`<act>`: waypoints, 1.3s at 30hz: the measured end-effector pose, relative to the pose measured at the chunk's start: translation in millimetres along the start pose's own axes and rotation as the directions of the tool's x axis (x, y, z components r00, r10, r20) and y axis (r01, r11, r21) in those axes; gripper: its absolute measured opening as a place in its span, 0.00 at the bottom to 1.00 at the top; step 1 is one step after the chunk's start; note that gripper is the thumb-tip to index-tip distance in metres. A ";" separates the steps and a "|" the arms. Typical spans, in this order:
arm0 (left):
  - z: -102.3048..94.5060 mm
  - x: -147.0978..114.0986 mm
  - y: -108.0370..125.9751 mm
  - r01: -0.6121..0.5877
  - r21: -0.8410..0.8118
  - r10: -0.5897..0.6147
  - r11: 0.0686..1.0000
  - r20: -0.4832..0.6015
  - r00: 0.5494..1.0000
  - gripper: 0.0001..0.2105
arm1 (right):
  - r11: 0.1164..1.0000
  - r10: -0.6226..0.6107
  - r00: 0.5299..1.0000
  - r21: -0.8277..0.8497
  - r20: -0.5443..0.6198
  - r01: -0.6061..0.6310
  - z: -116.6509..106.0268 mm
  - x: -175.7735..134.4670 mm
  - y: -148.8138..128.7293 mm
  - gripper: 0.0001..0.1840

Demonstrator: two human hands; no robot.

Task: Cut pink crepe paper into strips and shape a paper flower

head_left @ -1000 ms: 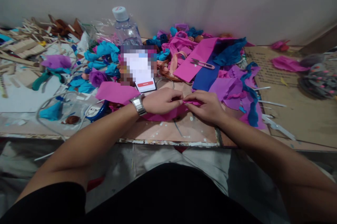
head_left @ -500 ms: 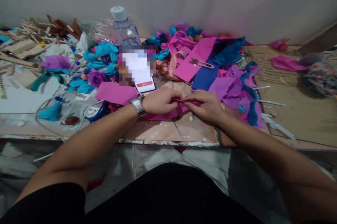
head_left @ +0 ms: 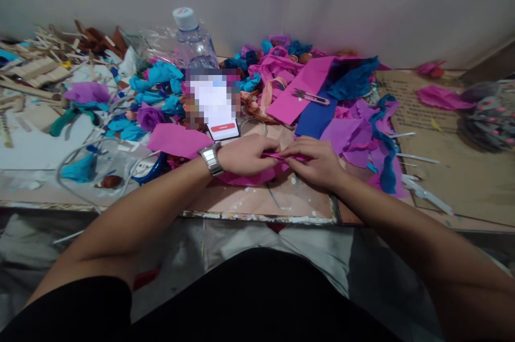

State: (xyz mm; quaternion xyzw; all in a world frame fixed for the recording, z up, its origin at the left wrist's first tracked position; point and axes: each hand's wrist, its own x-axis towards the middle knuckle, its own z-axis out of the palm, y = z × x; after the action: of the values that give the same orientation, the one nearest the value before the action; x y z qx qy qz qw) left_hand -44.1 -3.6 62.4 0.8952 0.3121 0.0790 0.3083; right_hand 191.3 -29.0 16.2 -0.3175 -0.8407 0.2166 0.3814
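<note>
Two hands work fingertip to fingertip in the head view: the left hand [head_left: 243,154] and the right hand [head_left: 316,162] both grip, thumb against curled fingers, a narrow folded edge of pink paper [head_left: 255,176]. Thin, soft pink paper also spreads under the left hand, just above the table [head_left: 225,201]; whether it is one piece with the edge cannot be told. Linked metal plates form the watch [head_left: 211,160] on the left wrist.

Beyond the hands lie a flat, glossy phone [head_left: 223,128], partly blurred, and a clear plastic bottle [head_left: 196,47] with a ribbed white cap. Slim snips [head_left: 319,99] rest on a smooth pink strip [head_left: 286,103] beside a flat blue strip [head_left: 316,121]. Crinkled purple paper [head_left: 349,135] sits near the right hand, next to brown cardboard [head_left: 446,176]. Far left, thin wooden sticks [head_left: 36,73] lie heaped above green-handled pliers [head_left: 64,123].
</note>
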 end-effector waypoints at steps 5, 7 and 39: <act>0.3 1.1 -1.1 -0.015 -0.073 0.013 0.997 -0.035 0.999 0.15 | 1.000 -0.031 0.999 0.007 -0.017 0.031 -0.7 0.0 0.4 0.08; 0.6 1.5 -2.2 -0.012 -0.083 0.007 0.996 -0.051 0.999 0.13 | 0.999 -0.036 0.999 -0.002 -0.023 0.035 -0.6 -0.3 1.1 0.07; 13.8 4.2 -8.3 0.041 0.389 0.037 0.920 -0.190 0.981 0.15 | 0.989 0.133 0.988 -0.055 -0.085 -0.138 -0.5 -0.8 0.6 0.06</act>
State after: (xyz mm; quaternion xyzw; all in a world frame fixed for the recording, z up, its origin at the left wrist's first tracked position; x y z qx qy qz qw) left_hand -40.3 -2.8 46.3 0.9264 0.3509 0.1014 0.0916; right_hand 192.3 -29.0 15.7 -0.3938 -0.8073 0.2034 0.3897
